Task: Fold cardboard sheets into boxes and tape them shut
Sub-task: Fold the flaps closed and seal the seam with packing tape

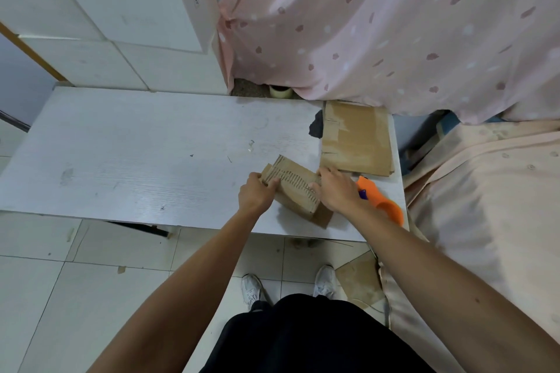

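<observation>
— White tabletop point(121, 154) fills the middle of our view, and a pink spotted curtain point(394, 24) hangs behind it. Where do we find the box?

— Our cardboard box point(295, 188) sits on the table near its front edge, toward the right end. It is turned askew to that edge and lies squarely between our two hands.

— How do we hold it?

— Our left hand point(256, 195) grips the box's left end, with fingers curled round the far side and the thumb on top. Our right hand point(336, 191) clasps the right end, fingers bent over the far corner and thumb lying on the ribbed top face.

— What lies close to us?

— A stack of flat cardboard sheets point(356, 139) rests just beyond our right hand, at the table's right end. Whether it touches the box we cannot tell. An orange tape dispenser point(381, 203) lies on the table just right of our right wrist, partly hidden by the forearm.

— And farther off?

— A roll of tape point(281, 91) stands past the table's back edge under the curtain's hem, well apart from our hands. White blocks point(106, 9) are stacked at back left.
</observation>
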